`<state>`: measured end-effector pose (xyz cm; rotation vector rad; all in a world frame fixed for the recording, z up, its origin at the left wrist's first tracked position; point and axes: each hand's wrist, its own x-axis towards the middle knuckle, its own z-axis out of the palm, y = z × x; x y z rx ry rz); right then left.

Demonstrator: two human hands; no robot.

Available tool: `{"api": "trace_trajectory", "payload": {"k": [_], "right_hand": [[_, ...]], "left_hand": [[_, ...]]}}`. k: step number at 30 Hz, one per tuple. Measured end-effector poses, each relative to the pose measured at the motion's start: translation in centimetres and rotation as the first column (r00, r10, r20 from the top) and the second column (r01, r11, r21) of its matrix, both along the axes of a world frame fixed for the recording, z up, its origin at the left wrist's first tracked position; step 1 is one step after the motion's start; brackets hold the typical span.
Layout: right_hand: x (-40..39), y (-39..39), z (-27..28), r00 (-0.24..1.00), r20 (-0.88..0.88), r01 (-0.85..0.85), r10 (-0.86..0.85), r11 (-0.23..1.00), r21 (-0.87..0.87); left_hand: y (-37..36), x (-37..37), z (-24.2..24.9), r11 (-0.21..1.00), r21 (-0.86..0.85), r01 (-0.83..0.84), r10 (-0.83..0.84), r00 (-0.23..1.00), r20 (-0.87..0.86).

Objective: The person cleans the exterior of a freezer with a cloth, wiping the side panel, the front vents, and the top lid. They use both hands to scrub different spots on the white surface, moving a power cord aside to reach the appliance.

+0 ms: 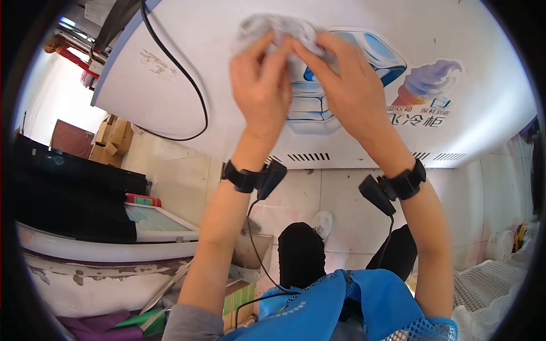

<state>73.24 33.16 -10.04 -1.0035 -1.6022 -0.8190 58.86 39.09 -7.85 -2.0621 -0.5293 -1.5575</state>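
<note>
A crumpled whitish-grey cloth (278,25), blurred, is bunched against the white front of a chest freezer (216,68). My left hand (261,85) has its fingers closed on the cloth's lower left part. From the right, my right hand (350,79) grips the cloth too, its fingertips meeting those of the left. Below and behind the hands is a blue ice-cube picture (307,105) on the freezer, partly covered by them. To the right of my right hand there is a purple ice-cream cone picture (429,82) with printed characters under it.
A black cable (190,82) loops down across the freezer's left side. Black straps with small devices sit on both wrists, their wires running to a blue vest (318,312). On the left are a black panel (74,187), a red can (143,200) and cardboard boxes (114,136).
</note>
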Motion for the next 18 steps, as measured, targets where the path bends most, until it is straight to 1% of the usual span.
{"api": "trace_trajectory", "payload": {"k": [1,3,4,5,6,7,8,10,11,12,14,15,16,17,18], "right_hand": [[0.5,-0.7,-1.5,1.000,0.004,0.004,-0.004,1.000,-0.007],[0.6,-1.9,-5.4,1.000,-0.030,-0.004,-0.002,0.979,-0.205],[0.4,-2.2,-7.5,1.000,-0.024,-0.003,-0.002,0.979,-0.206],[0.0,-2.5,-9.5,1.000,-0.025,-0.001,-0.007,0.960,-0.280],[-0.5,-2.8,-10.0,1.000,-0.027,-0.001,-0.009,0.936,-0.352],[-1.0,-3.0,-10.5,1.000,-0.022,-0.003,-0.005,0.935,-0.354],[-1.6,-3.2,-11.1,0.999,-0.045,-0.022,0.005,0.920,-0.391],[-2.5,-3.4,-9.7,0.998,-0.059,-0.027,0.002,0.905,-0.425],[-2.9,-3.6,-8.6,0.993,-0.117,-0.086,0.036,0.883,-0.462],[-3.4,-4.0,-6.9,0.982,-0.179,-0.147,0.064,0.854,-0.498],[-4.3,-6.4,-2.9,0.976,-0.184,-0.203,0.120,0.816,-0.542],[-5.0,-7.5,-1.9,0.956,-0.155,-0.288,0.247,0.885,-0.365],[-5.3,-9.4,-0.6,0.937,-0.119,-0.348,0.327,0.875,-0.338],[-5.6,-11.8,0.8,0.922,-0.098,-0.382,0.374,0.846,-0.373],[-5.9,-14.1,1.9,0.902,-0.089,-0.417,0.422,0.802,-0.428]], "left_hand": [[-0.4,0.1,-1.9,0.998,-0.058,0.002,-0.004,0.999,-0.032],[-1.4,0.2,-6.1,0.979,-0.204,0.018,-0.034,0.997,-0.076],[-1.9,-0.1,-7.9,0.957,-0.290,0.029,-0.056,0.995,-0.086],[-2.0,-0.8,-9.2,0.957,-0.288,0.029,-0.055,0.995,-0.082],[-2.4,-1.4,-9.8,0.931,-0.364,0.028,-0.079,0.989,-0.125],[-2.5,-1.9,-10.3,0.898,-0.439,0.024,-0.106,0.981,-0.165],[-2.3,-2.6,-10.7,0.896,-0.444,0.024,-0.105,0.982,-0.160],[-1.6,-3.6,-8.5,0.828,-0.554,0.088,-0.153,0.986,-0.072],[-1.1,-4.1,-7.2,0.865,-0.489,0.113,-0.165,0.984,-0.064],[-0.8,-4.5,-5.8,0.891,-0.443,0.102,-0.132,0.991,-0.037],[-0.5,-5.2,-2.7,0.920,-0.381,0.089,-0.081,0.996,0.038],[-0.3,-5.3,-1.5,0.925,-0.370,0.086,-0.060,0.995,0.080],[0.0,-5.2,-1.0,0.933,-0.349,0.085,-0.047,0.992,0.116],[0.1,-5.0,-1.1,0.937,-0.340,0.080,-0.032,0.989,0.144],[0.1,-5.0,-1.4,0.915,-0.396,0.078,-0.033,0.992,0.120]]}}
